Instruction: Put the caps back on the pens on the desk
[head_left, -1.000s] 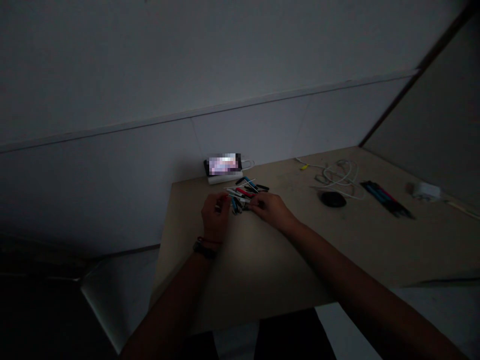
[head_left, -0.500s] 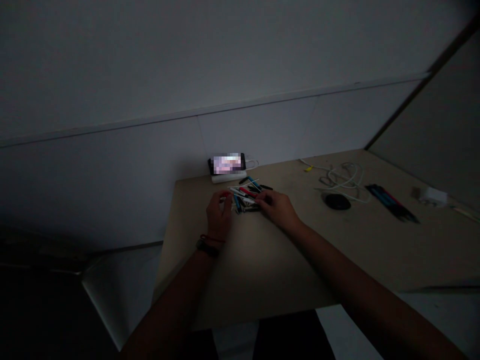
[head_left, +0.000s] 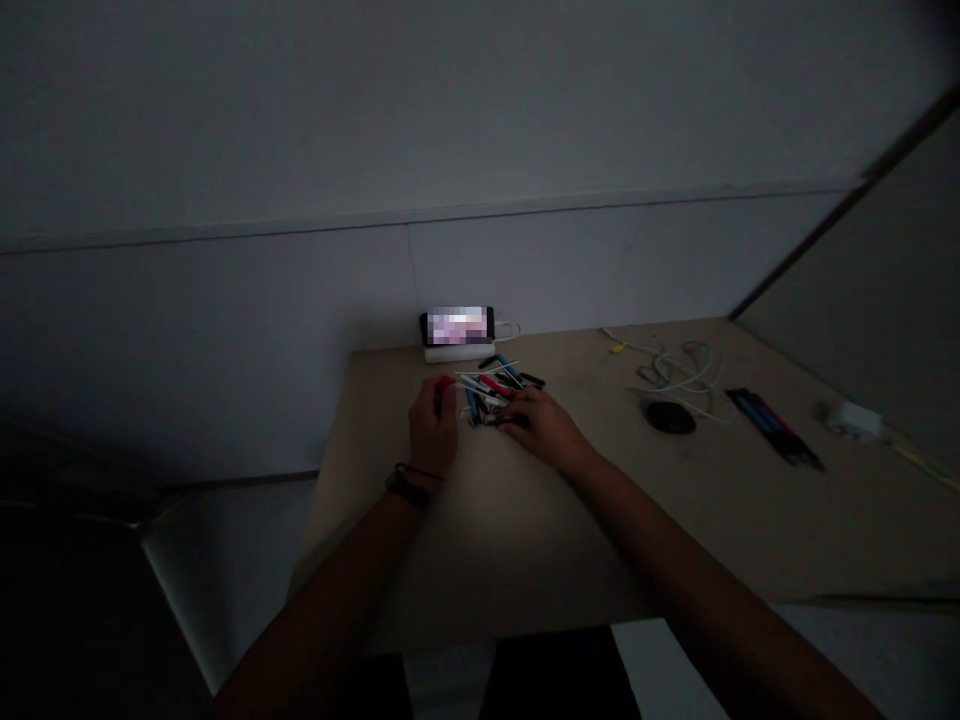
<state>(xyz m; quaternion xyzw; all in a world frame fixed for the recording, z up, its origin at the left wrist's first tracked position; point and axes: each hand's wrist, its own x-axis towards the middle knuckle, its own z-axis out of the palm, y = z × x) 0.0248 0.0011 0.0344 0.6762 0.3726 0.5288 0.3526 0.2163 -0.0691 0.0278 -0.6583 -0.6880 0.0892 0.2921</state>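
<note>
A loose pile of pens (head_left: pixel 491 390), in blue, red, white and black, lies on the desk between my two hands. At its left edge my left hand (head_left: pixel 433 420) is closed, with a red pen-like thing (head_left: pixel 446 382) showing at the fingertips; its rest is hidden by the fingers. On the pile's right front side, my right hand (head_left: pixel 546 425) has its thumb and fingers pinched on a black pen (head_left: pixel 511 420). Thin white sticks or pens stick out across the top of the pile. Dim light blurs the smaller pieces.
Behind the pile a phone (head_left: pixel 459 326) with a lit screen leans on a white block (head_left: pixel 459 353) near the wall. To the right are a black mouse (head_left: pixel 670 417), a coiled white cable (head_left: pixel 682 365), a dark flat pack (head_left: pixel 774 428) and a white adapter (head_left: pixel 857 420).
My right hand has shifted toward the front of the pile, onto the black pen there. My left hand stays at the left edge. The camera view has tilted slightly.
</note>
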